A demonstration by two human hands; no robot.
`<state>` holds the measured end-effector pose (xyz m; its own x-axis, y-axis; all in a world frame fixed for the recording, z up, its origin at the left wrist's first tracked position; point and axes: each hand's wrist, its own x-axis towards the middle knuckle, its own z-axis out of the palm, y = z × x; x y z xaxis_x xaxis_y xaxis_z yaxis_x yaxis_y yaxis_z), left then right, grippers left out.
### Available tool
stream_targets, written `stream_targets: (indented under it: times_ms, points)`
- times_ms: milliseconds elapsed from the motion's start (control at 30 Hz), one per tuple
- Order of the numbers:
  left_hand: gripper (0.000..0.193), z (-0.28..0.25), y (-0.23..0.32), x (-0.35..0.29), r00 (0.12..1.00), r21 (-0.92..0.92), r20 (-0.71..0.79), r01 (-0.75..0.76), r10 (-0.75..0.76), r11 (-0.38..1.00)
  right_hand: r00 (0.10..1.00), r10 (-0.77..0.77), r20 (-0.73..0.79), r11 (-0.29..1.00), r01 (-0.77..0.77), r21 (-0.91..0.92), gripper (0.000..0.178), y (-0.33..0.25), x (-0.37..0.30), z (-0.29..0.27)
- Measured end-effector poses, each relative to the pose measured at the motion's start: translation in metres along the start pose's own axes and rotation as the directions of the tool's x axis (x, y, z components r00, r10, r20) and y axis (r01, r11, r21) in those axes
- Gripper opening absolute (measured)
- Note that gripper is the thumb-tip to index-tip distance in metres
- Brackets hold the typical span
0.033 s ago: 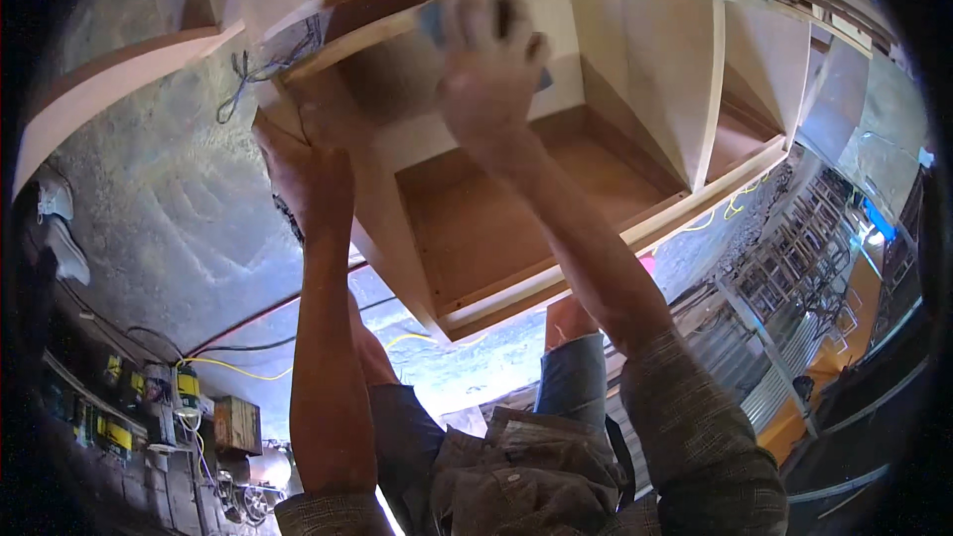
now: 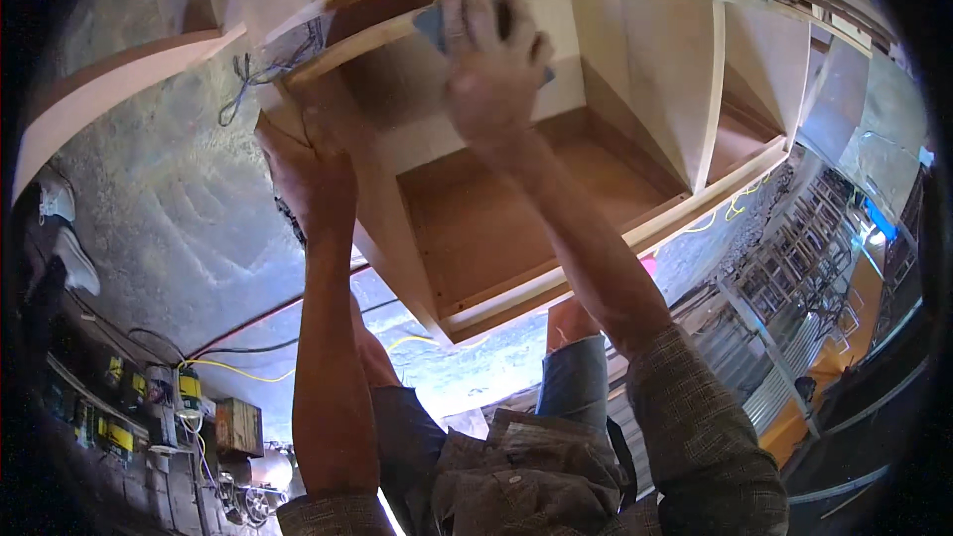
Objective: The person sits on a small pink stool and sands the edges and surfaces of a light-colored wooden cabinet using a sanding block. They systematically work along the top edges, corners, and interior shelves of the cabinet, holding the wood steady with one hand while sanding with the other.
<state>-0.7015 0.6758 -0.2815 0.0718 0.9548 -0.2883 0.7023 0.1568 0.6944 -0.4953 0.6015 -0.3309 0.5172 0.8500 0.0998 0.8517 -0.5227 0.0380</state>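
The right hand holds a grey-blue pad near the far rim of the open wooden cabinet ahead of the person, and the left hand is at its left corner (fingers mostly hidden, so I cannot tell its grip). The right forearm crosses the opening, a dark cord lies near that corner, and shoes, a yellow cord and a wooden box are off to the left

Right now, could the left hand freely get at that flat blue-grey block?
Probably not freely: the right hand covers most of the flat blue-grey block, leaving only edges showing, while the left hand is at the left end of the pale wooden compartmented cabinet.
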Motion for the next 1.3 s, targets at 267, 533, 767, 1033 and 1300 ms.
stream_targets:
  times_ms: [267, 533, 767, 1033, 1300]
  points:
    - [0.046, 0.001, -0.001, 0.002, 0.999, 0.009, -0.036, 0.007, -0.007, 1.000, 0.998, -0.034, -0.053, 0.999, 0.034, -0.007, 0.069, -0.013, 0.007, -0.031]
    - [0.049, 0.003, -0.006, 0.003, 0.998, 0.070, -0.048, -0.032, 0.035, 0.997, 0.992, 0.002, -0.124, 0.999, 0.004, 0.047, 0.065, -0.015, 0.019, -0.030]
    - [0.055, 0.007, -0.020, 0.004, 0.995, 0.111, -0.072, -0.062, 0.070, 0.992, 0.978, -0.147, -0.148, 0.984, 0.159, 0.077, 0.055, -0.041, -0.007, -0.001]
    - [0.051, 0.010, -0.040, 0.006, 0.972, 0.207, -0.053, -0.215, 0.230, 0.955, 0.995, -0.096, -0.038, 0.995, 0.097, 0.036, 0.062, 0.021, 0.005, -0.011]
    - [0.045, -0.002, -0.004, 0.000, 0.999, -0.124, 0.021, -0.037, 0.040, 0.992, 1.000, 0.005, 0.025, 1.000, -0.005, 0.000, 0.066, -0.043, -0.015, -0.046]
